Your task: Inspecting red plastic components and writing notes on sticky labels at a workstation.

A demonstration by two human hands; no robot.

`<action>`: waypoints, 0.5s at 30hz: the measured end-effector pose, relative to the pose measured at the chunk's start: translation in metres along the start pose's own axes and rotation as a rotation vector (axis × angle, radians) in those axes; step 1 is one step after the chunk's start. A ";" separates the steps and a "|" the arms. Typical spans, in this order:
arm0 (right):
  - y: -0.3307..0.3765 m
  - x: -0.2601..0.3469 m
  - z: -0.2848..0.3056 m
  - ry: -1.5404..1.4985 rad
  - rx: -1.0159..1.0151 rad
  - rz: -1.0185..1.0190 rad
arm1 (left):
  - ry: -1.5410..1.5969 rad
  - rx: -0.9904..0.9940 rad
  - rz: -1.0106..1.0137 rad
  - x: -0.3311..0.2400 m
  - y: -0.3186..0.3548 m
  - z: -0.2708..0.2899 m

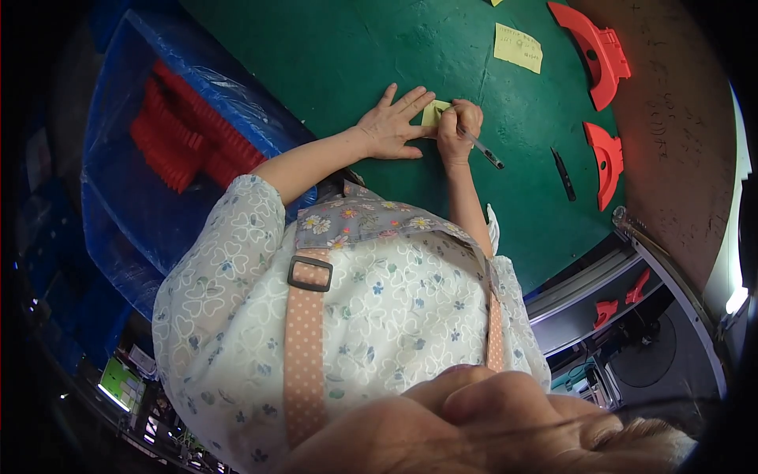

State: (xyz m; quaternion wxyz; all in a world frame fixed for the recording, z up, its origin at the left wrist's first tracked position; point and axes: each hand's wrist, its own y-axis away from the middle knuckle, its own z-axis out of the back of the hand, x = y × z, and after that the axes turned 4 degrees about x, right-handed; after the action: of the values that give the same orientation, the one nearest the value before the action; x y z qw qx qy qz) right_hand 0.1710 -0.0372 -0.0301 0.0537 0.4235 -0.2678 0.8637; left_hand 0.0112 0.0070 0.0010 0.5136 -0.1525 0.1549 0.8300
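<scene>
Left hand: the left hand (391, 126) lies flat with fingers spread, pressing on a small yellow sticky note (432, 113).
Right hand: the right hand (458, 130) is curled tight around a pen (483, 148), its tip on the note.
Note: in the middle of the green bench (347, 55).
Nearby: a second yellow note (518, 47), two red plastic parts (594, 49) by the far edge, and a blue bin (126, 213) of red pieces beside the bench.

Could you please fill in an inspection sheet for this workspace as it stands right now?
Surface: green table mat, scuffed.
Job's things: small yellow note under both hands; pen.
Clutter: second yellow note; two red plastic parts; dark tool.
Grips: left hand flat, pressing the note; right hand shut on pen.
Cables: nothing seen.
Surroundings: blue crate of red parts at left; metal rail lower right.
</scene>
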 end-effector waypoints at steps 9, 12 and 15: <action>0.005 -0.003 0.002 -0.246 -0.079 -0.157 | -0.004 0.008 0.009 0.001 0.001 -0.002; 0.004 0.004 0.009 -0.262 -0.075 -0.422 | 0.014 0.029 0.014 0.000 0.002 -0.001; -0.007 0.003 0.016 -0.034 0.075 0.001 | 0.003 0.037 0.024 0.001 0.002 -0.001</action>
State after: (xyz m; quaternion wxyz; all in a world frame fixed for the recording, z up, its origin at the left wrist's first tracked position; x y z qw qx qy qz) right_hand 0.1828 -0.0402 -0.0174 0.0328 0.4397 -0.2363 0.8659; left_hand 0.0088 0.0063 0.0005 0.5062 -0.1425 0.1731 0.8328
